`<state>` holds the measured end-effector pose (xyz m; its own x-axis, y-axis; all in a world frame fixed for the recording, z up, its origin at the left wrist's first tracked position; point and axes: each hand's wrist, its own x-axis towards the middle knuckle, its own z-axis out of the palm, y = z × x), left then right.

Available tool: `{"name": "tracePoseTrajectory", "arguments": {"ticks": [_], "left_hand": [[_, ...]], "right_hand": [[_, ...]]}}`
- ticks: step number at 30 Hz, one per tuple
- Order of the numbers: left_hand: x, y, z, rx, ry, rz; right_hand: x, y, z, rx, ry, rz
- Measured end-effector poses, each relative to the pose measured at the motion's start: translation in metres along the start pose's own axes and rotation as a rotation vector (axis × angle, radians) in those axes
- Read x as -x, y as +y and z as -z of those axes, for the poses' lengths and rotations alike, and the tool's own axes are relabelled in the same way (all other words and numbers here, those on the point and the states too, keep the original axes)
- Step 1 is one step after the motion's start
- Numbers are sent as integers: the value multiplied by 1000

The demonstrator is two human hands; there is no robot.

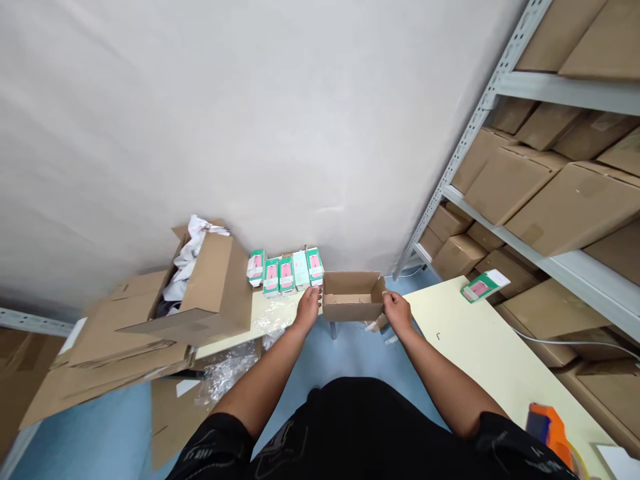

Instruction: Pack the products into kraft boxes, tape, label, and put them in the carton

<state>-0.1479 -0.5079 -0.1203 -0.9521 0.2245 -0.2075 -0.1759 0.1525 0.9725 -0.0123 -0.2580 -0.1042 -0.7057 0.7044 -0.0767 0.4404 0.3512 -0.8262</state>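
Note:
A small open brown cardboard box [353,297] is held between my two hands in front of me, over the gap between two tables. My left hand [309,308] grips its left side and my right hand [397,311] grips its right side, fingers closed on the walls. The box looks empty inside. Just behind my left hand, several green and pink product cartons [286,271] stand in a row on the left table [235,339].
A large open carton [210,290] with white paper lies on flattened cardboard at left. One green and pink carton [484,285] lies on the pale right table [475,347]. Metal shelving [525,193] full of brown boxes stands right. An orange tool [550,427] sits near right.

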Motion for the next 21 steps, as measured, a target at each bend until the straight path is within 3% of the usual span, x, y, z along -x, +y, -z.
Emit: {"name": "tracePoseTrajectory", "arguments": {"ticks": [5, 11, 15, 18, 21], "left_hand": [[-16, 3, 62, 0, 55, -7], [-34, 21, 130, -135, 86, -132], [-49, 59, 186, -430, 80, -283], [-69, 99, 247, -788, 59, -396], [-94, 128, 312, -1044, 190, -269]], "right_hand": [[19, -34, -42, 24, -10, 28], [37, -65, -80, -32, -38, 42], [43, -76, -98, -13, -52, 63], [43, -84, -107, 28, -77, 82], [41, -91, -114, 43, -82, 107]]}}
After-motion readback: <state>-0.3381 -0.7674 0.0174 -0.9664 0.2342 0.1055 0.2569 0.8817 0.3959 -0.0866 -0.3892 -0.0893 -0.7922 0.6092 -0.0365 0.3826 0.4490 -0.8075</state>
